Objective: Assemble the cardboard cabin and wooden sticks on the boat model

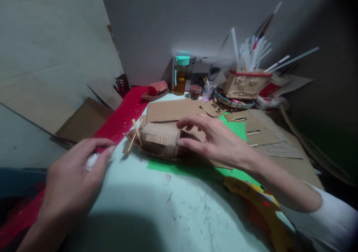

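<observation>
Pale tabletop [156, 207] in a cluttered corner, grey wall behind. We see a small cardboard model [160, 139] lying on a green sheet [179, 168], with thin wooden sticks [136, 131] leaning at its left end. Our right hand [215, 142] rests against the model's right end, fingers loosely curled around it, steadying rather than lifting. Our left hand [74, 177] pinches a small white wad [91, 161] between thumb and fingertips, near a red strip [123, 116]. We judge this an assembly step; the next move calls for bringing the wad to the model while the right hand keeps it from shifting. A basket of white sticks [246, 82] and a jar [181, 75] stand well apart behind.
</observation>
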### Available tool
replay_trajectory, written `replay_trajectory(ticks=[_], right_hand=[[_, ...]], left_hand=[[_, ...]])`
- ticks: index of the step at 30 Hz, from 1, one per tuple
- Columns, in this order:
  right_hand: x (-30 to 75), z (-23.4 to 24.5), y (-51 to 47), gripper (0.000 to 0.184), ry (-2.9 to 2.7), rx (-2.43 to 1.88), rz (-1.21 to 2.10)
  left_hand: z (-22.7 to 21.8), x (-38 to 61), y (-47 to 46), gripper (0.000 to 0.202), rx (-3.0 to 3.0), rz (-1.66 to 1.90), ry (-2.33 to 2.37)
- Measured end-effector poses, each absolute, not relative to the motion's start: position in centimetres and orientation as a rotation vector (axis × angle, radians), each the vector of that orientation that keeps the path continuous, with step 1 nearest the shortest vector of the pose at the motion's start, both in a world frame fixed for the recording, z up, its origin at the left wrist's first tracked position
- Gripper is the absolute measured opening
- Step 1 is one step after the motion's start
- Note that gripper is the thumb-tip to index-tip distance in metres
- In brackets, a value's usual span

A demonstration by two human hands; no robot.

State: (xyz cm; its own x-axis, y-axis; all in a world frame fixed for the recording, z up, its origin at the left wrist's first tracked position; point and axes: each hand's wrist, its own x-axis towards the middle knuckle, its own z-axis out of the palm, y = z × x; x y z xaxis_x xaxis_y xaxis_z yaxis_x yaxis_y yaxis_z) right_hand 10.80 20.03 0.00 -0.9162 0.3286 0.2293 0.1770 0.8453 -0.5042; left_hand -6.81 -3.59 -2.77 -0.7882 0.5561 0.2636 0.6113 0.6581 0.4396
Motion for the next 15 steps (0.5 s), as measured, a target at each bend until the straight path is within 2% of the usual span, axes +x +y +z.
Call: replay_trajectory(ticks=[3,9,15], right_hand=[[11.2,-0.2,18.9,0.020,-2.686,-0.358,0.647],[11.7,-0.4,16.1,0.021,-2.780,-0.454,0.464],[11.8,-0.4,14.4,0.015,-2.763,-0.471,0.621]], left_hand=[[-3.0,-6.0,-4.0,0.027,-1.054,-0.843,-2.635],[-5.2,-3.1,-4.3,0.026,-1.353,-0.953,-2.529],[-7.1,-2.7,-3.7,0.028,-1.662,-1.061,-2.280]])
